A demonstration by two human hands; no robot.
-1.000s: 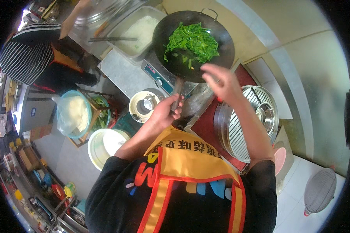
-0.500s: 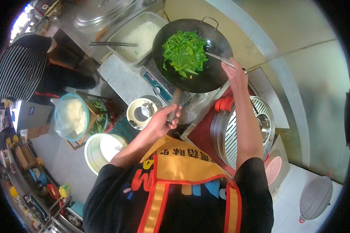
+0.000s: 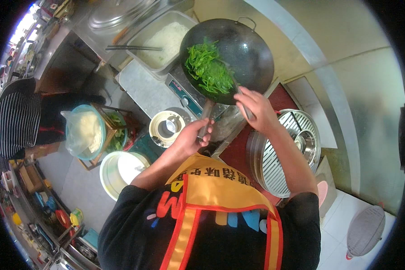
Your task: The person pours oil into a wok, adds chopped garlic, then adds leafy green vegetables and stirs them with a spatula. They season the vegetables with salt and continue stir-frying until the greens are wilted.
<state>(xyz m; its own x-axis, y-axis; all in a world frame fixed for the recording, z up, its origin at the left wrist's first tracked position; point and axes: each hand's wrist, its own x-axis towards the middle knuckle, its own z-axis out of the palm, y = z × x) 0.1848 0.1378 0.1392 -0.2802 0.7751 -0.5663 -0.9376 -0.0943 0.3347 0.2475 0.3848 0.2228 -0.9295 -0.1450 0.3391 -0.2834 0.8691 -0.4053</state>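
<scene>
A dark wok rests on a cooktop with a green front panel. Leafy greens lie heaped on the wok's left side, glossy and wilted. My left hand is closed round the wok's handle. My right hand grips the handle of a metal spatula, held above the wok's near right edge. The spatula's far end reaches into the greens, which partly hide it.
Left of the wok, chopsticks lie across a rectangular tub of white food. Nearer stand a round cream container and a white bucket. At right is a slotted round steel rack. Another person is at far left.
My right hand has moved left and nearer, bringing the spatula into the greens. The greens have been pushed toward the wok's left side. The other person has shifted nearer.
</scene>
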